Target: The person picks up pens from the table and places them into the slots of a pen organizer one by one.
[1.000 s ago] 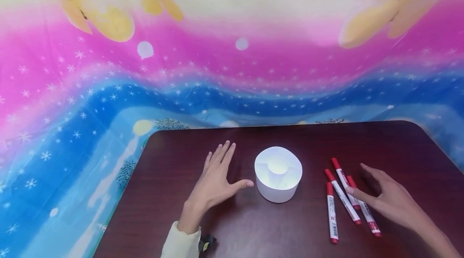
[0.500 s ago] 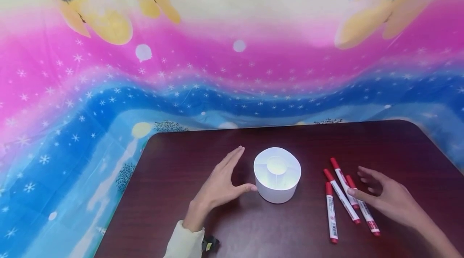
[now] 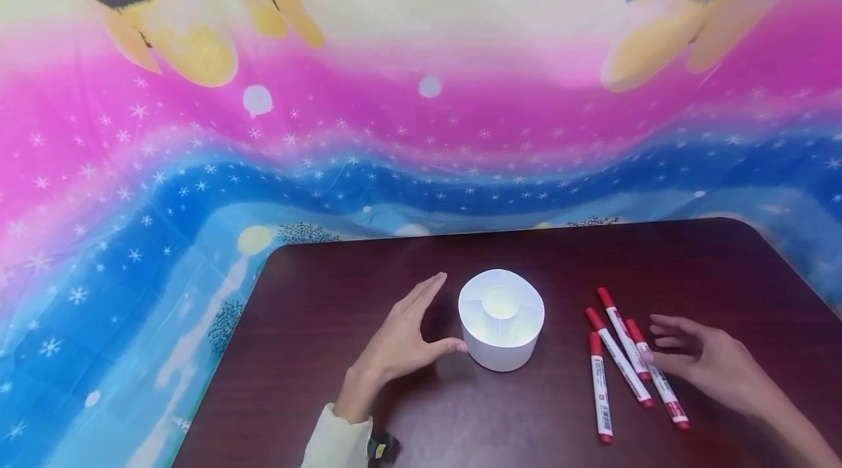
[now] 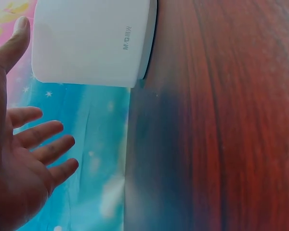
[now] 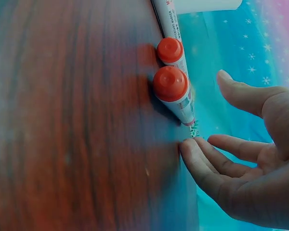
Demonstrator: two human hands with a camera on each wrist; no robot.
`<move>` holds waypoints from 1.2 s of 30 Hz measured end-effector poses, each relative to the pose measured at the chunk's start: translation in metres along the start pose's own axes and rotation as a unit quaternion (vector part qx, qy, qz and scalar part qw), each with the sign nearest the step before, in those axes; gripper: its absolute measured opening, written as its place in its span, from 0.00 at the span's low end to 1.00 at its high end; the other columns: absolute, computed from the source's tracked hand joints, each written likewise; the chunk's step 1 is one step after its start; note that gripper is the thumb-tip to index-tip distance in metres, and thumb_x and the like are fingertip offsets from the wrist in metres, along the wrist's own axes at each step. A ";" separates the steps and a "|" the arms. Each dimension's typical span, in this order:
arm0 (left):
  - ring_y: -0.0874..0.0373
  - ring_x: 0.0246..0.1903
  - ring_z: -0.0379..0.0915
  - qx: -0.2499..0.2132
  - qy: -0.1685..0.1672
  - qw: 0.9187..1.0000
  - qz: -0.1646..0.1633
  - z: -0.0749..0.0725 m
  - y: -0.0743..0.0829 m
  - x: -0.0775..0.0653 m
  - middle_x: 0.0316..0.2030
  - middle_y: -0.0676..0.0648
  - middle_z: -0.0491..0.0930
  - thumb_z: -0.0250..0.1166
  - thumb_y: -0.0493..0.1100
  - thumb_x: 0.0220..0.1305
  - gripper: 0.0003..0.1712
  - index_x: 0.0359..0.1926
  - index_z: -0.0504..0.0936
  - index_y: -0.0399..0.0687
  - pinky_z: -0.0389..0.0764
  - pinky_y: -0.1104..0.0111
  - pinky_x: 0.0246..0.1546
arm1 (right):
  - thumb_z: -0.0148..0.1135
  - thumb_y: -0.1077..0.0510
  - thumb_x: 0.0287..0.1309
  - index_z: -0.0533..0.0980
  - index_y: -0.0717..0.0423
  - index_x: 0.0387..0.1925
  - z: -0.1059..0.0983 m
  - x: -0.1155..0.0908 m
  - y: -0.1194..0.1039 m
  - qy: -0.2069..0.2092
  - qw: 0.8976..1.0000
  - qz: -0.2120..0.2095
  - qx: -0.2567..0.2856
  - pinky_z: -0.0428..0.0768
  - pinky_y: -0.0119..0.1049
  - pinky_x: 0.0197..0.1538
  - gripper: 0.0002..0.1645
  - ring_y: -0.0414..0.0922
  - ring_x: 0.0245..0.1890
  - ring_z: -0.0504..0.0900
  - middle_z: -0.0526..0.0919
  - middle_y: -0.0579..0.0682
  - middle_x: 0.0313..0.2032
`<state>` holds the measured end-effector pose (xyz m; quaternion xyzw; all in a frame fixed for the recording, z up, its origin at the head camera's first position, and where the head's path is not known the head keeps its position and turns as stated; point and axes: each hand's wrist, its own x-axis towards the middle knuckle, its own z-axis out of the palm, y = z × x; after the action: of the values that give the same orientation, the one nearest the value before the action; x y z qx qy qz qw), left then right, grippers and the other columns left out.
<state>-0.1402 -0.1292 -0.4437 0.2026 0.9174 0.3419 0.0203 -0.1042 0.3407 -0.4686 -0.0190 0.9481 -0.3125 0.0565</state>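
Observation:
A round white desk organizer (image 3: 503, 355), divided inside around a central cup, stands upright on the table. My left hand (image 3: 399, 340) is to its left, fingers straight and thumb spread; the thumb tip is close to its wall, and whether it touches I cannot tell. In the left wrist view the organizer (image 4: 86, 43) shows small lettering, and the palm holds nothing. Several red-capped whiteboard markers (image 3: 600, 389) lie to the right, some overlapping. My right hand (image 3: 713, 362) hovers beside them, fingers loosely bent. Nothing lies between its fingers in the right wrist view, near a marker (image 5: 171, 84).
The dark wooden table (image 3: 500, 431) has rounded far corners. Behind it hangs a pink and blue patterned cloth (image 3: 368, 110). A small black device (image 3: 383, 447) sits at my left wrist, beside the cream sleeve (image 3: 338, 439).
My left hand has moved right toward the organizer and its fingers have drawn together. My right hand's fingers have bent inward a little and moved slightly lower. Markers and organizer stay in place.

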 end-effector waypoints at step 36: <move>0.50 0.69 0.79 -0.070 -0.002 0.996 0.048 0.023 -0.002 0.010 0.76 0.50 0.73 0.82 0.62 0.57 0.59 0.83 0.64 0.53 0.82 0.53 0.69 | 0.76 0.57 0.64 0.74 0.76 0.67 0.002 0.000 0.002 -0.109 0.980 0.108 0.125 0.91 0.37 0.40 0.38 0.40 0.40 0.90 0.91 0.54 0.46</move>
<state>-0.1457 -0.1130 -0.4612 0.2454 0.8805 0.4052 0.0194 -0.1043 0.3411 -0.4714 0.0570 0.8859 -0.4170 0.1950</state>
